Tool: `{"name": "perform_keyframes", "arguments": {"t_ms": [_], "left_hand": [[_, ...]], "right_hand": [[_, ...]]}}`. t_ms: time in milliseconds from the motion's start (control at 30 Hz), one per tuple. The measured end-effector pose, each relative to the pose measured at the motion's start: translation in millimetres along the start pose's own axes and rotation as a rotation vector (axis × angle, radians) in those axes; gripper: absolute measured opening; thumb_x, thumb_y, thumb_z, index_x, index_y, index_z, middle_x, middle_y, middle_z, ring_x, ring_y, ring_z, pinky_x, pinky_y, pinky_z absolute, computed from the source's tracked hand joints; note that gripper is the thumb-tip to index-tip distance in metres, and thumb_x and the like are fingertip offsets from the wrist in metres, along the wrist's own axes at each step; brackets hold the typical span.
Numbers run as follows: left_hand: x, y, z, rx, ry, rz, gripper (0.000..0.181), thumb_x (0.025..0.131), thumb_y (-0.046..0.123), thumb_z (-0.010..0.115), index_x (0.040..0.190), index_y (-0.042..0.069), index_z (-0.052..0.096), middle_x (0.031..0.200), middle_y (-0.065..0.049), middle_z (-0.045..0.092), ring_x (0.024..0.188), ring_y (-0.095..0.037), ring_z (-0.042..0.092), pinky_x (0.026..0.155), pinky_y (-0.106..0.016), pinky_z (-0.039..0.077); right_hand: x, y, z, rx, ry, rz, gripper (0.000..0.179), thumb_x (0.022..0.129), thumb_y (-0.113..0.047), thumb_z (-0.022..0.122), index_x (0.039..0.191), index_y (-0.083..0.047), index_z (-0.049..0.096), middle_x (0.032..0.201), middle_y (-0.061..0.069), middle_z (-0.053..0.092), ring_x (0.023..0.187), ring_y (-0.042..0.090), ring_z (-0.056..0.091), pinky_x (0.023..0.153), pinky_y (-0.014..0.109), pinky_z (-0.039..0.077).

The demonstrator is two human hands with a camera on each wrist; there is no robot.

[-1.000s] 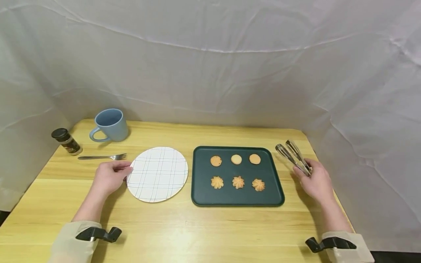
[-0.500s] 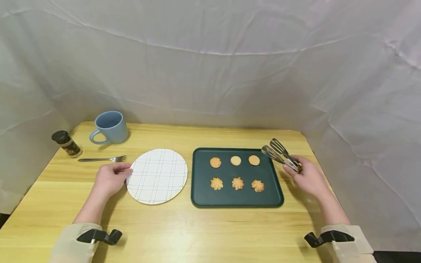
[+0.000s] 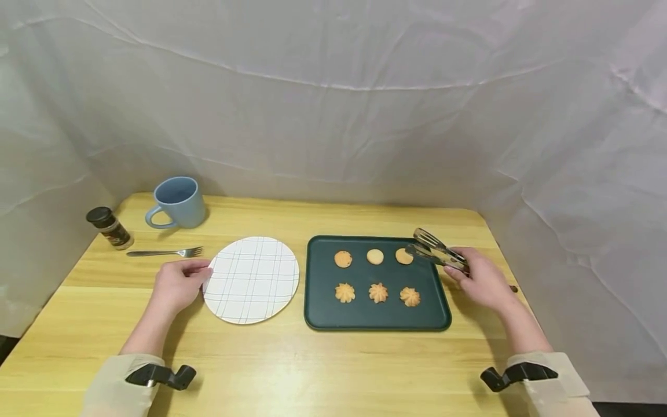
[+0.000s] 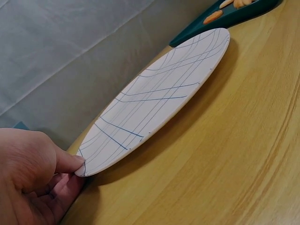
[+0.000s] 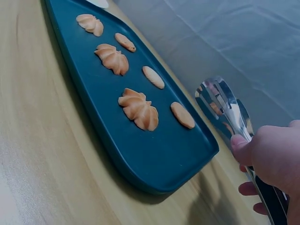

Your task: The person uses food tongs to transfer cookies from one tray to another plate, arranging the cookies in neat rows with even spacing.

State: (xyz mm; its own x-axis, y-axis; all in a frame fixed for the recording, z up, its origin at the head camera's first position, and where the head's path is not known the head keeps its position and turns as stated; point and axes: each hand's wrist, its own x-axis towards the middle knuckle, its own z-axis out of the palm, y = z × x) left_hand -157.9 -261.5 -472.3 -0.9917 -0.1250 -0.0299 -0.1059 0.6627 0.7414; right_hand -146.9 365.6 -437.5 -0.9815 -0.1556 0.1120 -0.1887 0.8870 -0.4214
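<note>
My right hand (image 3: 482, 282) grips metal tongs (image 3: 433, 250) (image 5: 226, 112), whose tips hang over the right round cookie (image 3: 402, 256) on the dark green tray (image 3: 376, 311) (image 5: 140, 150). The tray carries three round cookies in the far row and three swirl cookies (image 3: 377, 292) in the near row. My left hand (image 3: 177, 284) (image 4: 28, 178) pinches the left rim of a white plate with blue lines (image 3: 252, 278) (image 4: 154, 103), thumb on top. The plate lies on the wooden table beside the tray.
A blue mug (image 3: 178, 202) stands at the back left, a small dark-capped spice jar (image 3: 110, 228) left of it. A fork (image 3: 164, 252) lies behind my left hand. White cloth walls close in the table (image 3: 312, 370) on three sides.
My right hand has carried the tongs leftward from beside the tray to over its right round cookie. The left hand and plate have stayed put.
</note>
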Motion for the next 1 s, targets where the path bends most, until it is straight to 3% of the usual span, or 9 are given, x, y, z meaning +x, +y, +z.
{"name": "perform_keyframes", "arguments": {"t_ms": [400,1000], "left_hand": [[0.0,0.5,1.8,-0.010,-0.008,-0.020,0.031,0.102,0.016,0.069,0.124,-0.004,0.074,0.112,-0.019,0.077,0.099,-0.027,0.067,0.072,-0.023,0.050],[0.0,-1.0,2.5,-0.014,0.001,-0.026,0.031,0.102,0.017,0.070,0.124,-0.004,0.075,0.113,-0.019,0.077,0.100,-0.027,0.068,0.073,-0.024,0.051]], "right_hand": [[2.5,-2,9,-0.077,-0.062,-0.033,0.049,0.105,-0.023,0.070,0.144,0.003,0.056,0.136,0.031,0.061,0.120,0.054,0.060,0.099,0.070,0.044],[8.6,-3,16,-0.098,-0.111,-0.018,0.044,0.106,-0.023,0.067,0.143,-0.001,0.055,0.139,0.029,0.060,0.120,0.052,0.061,0.094,0.069,0.047]]}}
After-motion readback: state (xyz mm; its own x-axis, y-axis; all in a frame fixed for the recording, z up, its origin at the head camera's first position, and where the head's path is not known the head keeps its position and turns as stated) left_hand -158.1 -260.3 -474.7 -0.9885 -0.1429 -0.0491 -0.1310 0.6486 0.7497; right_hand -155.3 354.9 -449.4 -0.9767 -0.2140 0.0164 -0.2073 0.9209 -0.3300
